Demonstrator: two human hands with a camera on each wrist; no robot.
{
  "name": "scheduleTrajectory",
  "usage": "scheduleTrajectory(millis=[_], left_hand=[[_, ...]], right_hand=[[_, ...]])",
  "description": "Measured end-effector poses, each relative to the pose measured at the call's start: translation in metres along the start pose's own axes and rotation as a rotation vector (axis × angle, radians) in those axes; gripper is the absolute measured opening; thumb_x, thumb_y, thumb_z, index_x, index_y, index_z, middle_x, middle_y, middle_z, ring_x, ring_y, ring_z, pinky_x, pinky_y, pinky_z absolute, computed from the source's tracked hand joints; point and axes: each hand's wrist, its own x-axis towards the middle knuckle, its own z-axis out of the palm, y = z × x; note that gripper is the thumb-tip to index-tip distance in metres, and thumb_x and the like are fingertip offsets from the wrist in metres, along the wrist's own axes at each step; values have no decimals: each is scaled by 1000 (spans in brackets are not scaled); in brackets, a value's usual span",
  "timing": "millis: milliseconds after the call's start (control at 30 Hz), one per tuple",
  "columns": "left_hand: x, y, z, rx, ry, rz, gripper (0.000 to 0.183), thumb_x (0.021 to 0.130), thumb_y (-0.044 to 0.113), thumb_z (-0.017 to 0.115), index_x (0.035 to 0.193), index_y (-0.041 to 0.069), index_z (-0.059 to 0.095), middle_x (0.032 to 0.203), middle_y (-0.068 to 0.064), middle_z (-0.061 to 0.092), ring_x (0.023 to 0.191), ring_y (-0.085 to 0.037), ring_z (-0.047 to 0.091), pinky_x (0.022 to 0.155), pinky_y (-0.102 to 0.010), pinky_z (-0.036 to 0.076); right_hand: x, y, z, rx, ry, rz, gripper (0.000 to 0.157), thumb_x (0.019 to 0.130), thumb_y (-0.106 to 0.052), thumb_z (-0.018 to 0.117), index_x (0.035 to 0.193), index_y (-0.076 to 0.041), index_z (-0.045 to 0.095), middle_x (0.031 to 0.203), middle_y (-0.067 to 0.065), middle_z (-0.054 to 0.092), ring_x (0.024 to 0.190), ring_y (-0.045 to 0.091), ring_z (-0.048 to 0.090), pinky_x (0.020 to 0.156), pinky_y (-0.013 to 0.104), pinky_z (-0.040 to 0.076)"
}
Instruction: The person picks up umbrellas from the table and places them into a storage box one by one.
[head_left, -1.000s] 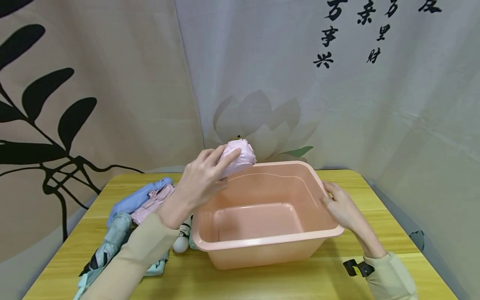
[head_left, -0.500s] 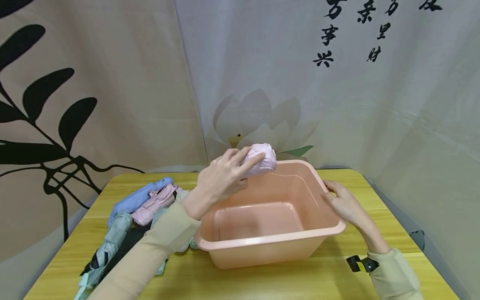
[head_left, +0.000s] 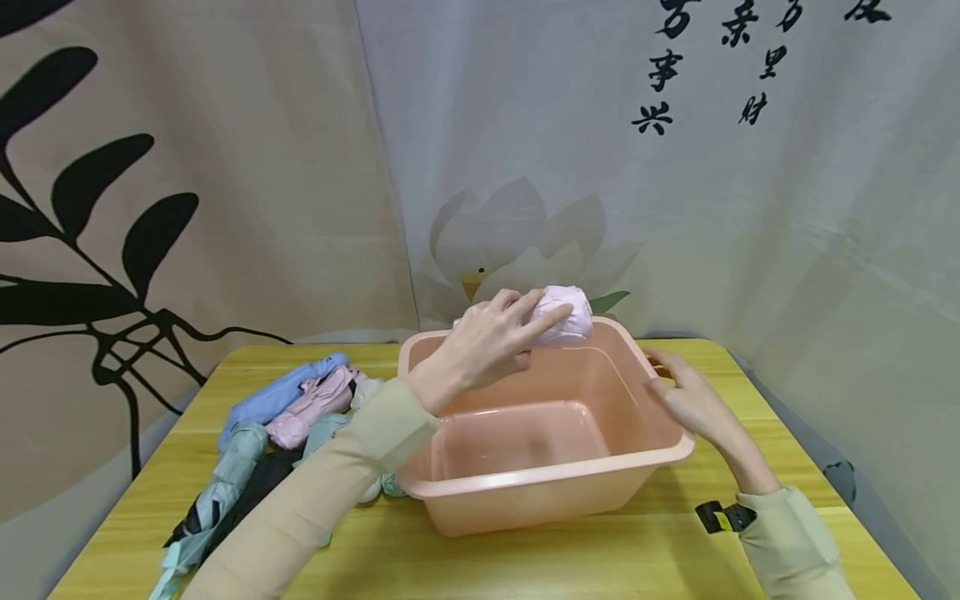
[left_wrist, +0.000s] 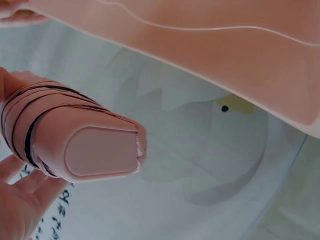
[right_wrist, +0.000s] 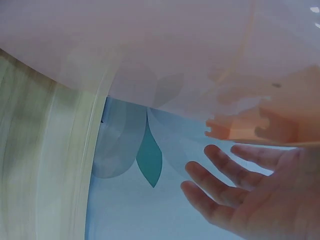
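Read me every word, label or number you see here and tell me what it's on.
"万事兴", on the backdrop; top character clipped.
"亲", on the backdrop.
"万里财", on the backdrop.
Far-right character, backdrop: clipped, unreadable.
Left wrist view's characters: too blurred.
Bundle, tub: no text visible.

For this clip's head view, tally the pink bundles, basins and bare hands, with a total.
Pink bundles: 2 (held bundle, unheld bundle)
Basins: 1 (peach basin)
Bare hands: 2 (left hand, right hand)
Total: 5
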Motion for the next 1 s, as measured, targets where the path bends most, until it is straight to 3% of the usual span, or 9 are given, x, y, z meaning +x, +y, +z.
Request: scheduleTrajectory(millis=[200, 433, 667, 1000], left_hand=[[11, 4, 11, 81, 5, 72, 59, 78, 20, 60, 134, 24, 42, 130, -9, 52, 103, -23, 56, 65, -31, 54], [18, 10, 23, 103, -6, 119, 56, 80, 19, 57, 134, 25, 44, 129, -8, 53, 101, -23, 57, 62, -29, 54], [22, 13, 37, 144, -15, 183, 55, 80, 21, 57, 133, 29, 44, 128, -6, 52, 100, -20, 57, 61, -25, 53], [22, 13, 60, 164, -14, 280, 50, 83, 19, 56, 131, 29, 46, 124, -6, 53, 99, -20, 56, 69, -26, 53]], right_hand=[[2, 1, 1, 7, 3, -25, 49, 95, -22, 42, 141, -6, 33, 134, 20, 45, 119, 38, 46, 94, 57, 38], [4, -1, 1, 6, 7, -31, 50, 96, -22, 42, 140, -2, 32, 133, 23, 45, 118, 40, 45, 94, 57, 38], [5, -2, 1, 12, 6, -9, 53, 96, -26, 42, 142, -1, 30, 134, 25, 43, 121, 42, 43, 96, 60, 35], [5, 1, 0, 24, 11, -36, 50, 94, -17, 43, 140, -1, 32, 135, 25, 41, 118, 42, 45, 93, 57, 39]])
